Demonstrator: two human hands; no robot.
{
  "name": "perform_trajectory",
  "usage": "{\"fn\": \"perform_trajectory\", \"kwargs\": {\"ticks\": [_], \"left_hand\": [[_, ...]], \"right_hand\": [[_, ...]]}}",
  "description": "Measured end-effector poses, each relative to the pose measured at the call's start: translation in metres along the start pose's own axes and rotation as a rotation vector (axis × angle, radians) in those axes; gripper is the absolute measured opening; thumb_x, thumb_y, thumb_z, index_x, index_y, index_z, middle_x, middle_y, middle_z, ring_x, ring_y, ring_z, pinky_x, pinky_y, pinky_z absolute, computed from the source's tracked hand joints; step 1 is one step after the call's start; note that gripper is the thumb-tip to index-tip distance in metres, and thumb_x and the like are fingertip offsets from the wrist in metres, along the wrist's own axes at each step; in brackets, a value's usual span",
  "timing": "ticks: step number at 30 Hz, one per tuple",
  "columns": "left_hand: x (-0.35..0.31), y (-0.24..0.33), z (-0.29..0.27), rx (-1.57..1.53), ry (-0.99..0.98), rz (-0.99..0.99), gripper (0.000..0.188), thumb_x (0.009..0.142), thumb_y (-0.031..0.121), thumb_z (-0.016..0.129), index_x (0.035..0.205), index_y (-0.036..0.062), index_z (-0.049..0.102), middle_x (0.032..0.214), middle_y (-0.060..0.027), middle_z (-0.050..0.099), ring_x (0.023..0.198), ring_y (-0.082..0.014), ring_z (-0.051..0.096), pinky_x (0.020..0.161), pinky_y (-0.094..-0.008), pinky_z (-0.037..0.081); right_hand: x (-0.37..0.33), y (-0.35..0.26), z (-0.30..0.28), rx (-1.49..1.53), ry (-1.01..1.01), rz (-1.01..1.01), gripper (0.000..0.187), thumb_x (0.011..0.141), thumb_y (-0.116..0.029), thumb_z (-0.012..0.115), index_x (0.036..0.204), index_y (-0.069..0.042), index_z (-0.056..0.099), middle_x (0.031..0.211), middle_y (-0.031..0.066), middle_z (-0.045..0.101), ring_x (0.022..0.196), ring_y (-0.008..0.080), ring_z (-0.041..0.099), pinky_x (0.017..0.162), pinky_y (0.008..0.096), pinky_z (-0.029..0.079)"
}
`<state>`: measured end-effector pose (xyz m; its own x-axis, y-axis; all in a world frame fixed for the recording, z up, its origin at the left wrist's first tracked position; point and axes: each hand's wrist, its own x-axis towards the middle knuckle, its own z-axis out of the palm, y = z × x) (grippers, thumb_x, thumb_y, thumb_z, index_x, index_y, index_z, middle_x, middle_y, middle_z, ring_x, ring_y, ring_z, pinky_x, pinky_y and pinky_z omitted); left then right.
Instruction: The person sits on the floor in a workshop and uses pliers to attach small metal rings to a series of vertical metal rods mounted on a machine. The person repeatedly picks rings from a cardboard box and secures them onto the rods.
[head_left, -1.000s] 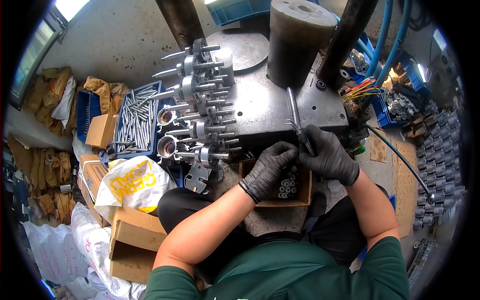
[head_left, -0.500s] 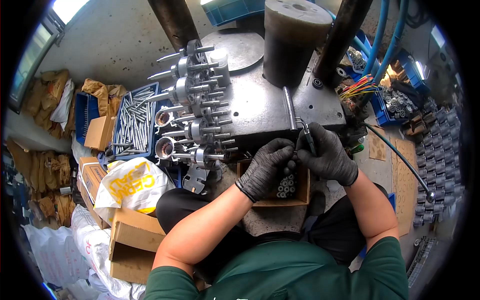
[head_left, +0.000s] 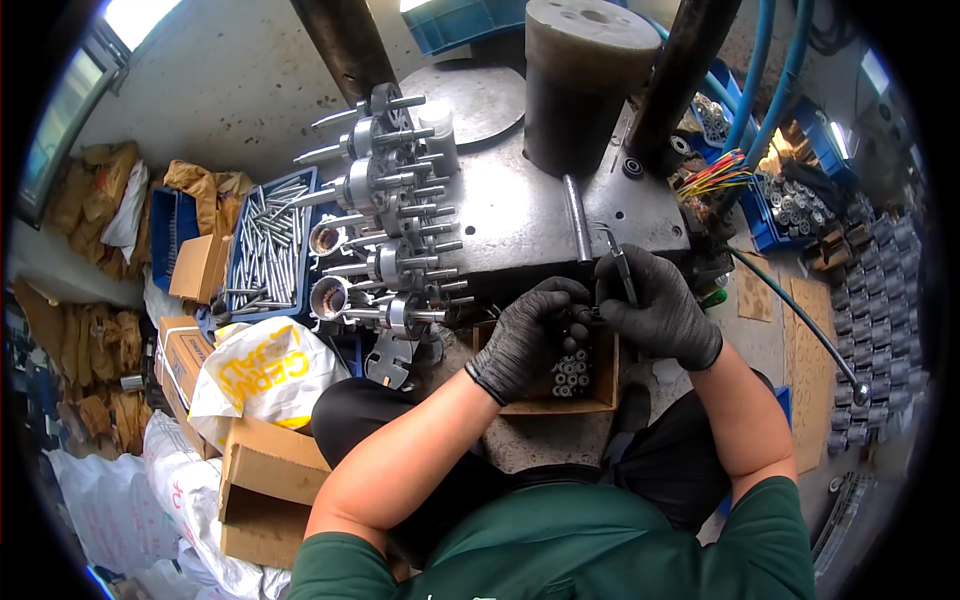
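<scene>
1. At the near edge of the grey metal machine table (head_left: 520, 215), a shallow cardboard box (head_left: 600, 375) sits in front of the person, holding a cluster of small dark cylindrical parts (head_left: 570, 372) stood on end.
2. The left hand (head_left: 530, 335), in a black glove, hovers over the left half of the box with its fingers curled in; its fingertips meet those of the other hand at a small dark part (head_left: 583, 315) pinched just above the cluster.
3. The right hand (head_left: 655, 310), also black-gloved, is closed around thin metal pliers (head_left: 622, 268), whose handles stick up past the knuckles toward the table's middle; the tool's tip is hidden between the two hands, so whether it grips the part cannot be told.
4. On the left edge of the table stands a rack of metal spindles (head_left: 390, 235), their pins pointing sideways.
5. Toward the table's far edge rises a thick dark cylinder (head_left: 585, 85), with a slim metal rod (head_left: 576, 218) lying just below it.
6. Left of the table, off its edge, a blue crate of long steel bolts (head_left: 265, 250) rests beside a yellow and white plastic bag (head_left: 260, 370) and several brown cartons (head_left: 270, 480).
7. At the far right corner, a bundle of coloured wires (head_left: 722, 175) spreads near blue hoses (head_left: 765, 70).
</scene>
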<state>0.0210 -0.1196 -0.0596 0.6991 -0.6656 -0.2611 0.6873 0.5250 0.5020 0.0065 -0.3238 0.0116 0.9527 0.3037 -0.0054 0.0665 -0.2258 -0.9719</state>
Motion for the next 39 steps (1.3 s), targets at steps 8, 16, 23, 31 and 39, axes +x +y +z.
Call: {"fn": "perform_trajectory", "kwargs": {"ticks": [8, 16, 23, 31, 39], "left_hand": [[0.001, -0.008, 0.006, 0.08, 0.0, -0.062, 0.036, 0.093, 0.032, 0.073, 0.118, 0.0085, 0.06, 0.092, -0.001, 0.061, 0.075, -0.0098, 0.06, 0.066, -0.0227, 0.05], [0.004, -0.009, 0.003, 0.071, 0.071, 0.03, 0.027, 0.095, 0.028, 0.071, 0.112, 0.0095, 0.061, 0.094, -0.0006, 0.062, 0.079, -0.0101, 0.061, 0.068, -0.0216, 0.05], [0.002, 0.016, 0.007, 0.078, 0.247, 0.154, 0.02, 0.096, 0.023, 0.068, 0.105, 0.008, 0.06, 0.097, -0.0052, 0.065, 0.083, -0.0145, 0.063, 0.074, -0.0276, 0.052], [0.002, 0.025, -0.005, 0.046, 0.267, 0.245, 0.012, 0.095, 0.017, 0.066, 0.099, 0.009, 0.058, 0.097, -0.0048, 0.063, 0.086, -0.0139, 0.062, 0.076, -0.0276, 0.053], [0.004, 0.023, -0.012, 0.038, 0.253, 0.267, 0.01, 0.096, 0.015, 0.064, 0.102, 0.0097, 0.06, 0.093, -0.0034, 0.063, 0.086, -0.0138, 0.062, 0.075, -0.0272, 0.053]], "right_hand": [[0.005, 0.009, 0.007, -0.178, 0.09, -0.121, 0.024, 0.085, -0.001, 0.067, 0.108, -0.003, 0.058, 0.084, 0.0066, 0.066, 0.076, 0.0098, 0.063, 0.072, 0.0292, 0.055], [0.007, 0.006, 0.013, -0.501, 0.236, -0.106, 0.033, 0.084, -0.008, 0.075, 0.112, -0.005, 0.058, 0.086, 0.0083, 0.066, 0.074, 0.0138, 0.064, 0.073, 0.0309, 0.055], [0.009, 0.014, -0.011, -0.271, 0.094, -0.108, 0.076, 0.076, -0.004, 0.072, 0.146, -0.003, 0.043, 0.117, 0.0138, 0.062, 0.12, 0.0212, 0.057, 0.101, 0.0372, 0.048], [0.01, -0.008, -0.008, -0.998, 0.15, -0.549, 0.061, 0.06, 0.005, 0.067, 0.121, -0.008, 0.067, 0.106, 0.0127, 0.067, 0.099, 0.0342, 0.062, 0.087, 0.0461, 0.053], [0.011, -0.005, -0.009, -1.024, 0.151, -0.579, 0.056, 0.062, 0.003, 0.067, 0.117, -0.01, 0.07, 0.104, 0.0115, 0.067, 0.092, 0.0323, 0.062, 0.082, 0.0445, 0.052]]}}
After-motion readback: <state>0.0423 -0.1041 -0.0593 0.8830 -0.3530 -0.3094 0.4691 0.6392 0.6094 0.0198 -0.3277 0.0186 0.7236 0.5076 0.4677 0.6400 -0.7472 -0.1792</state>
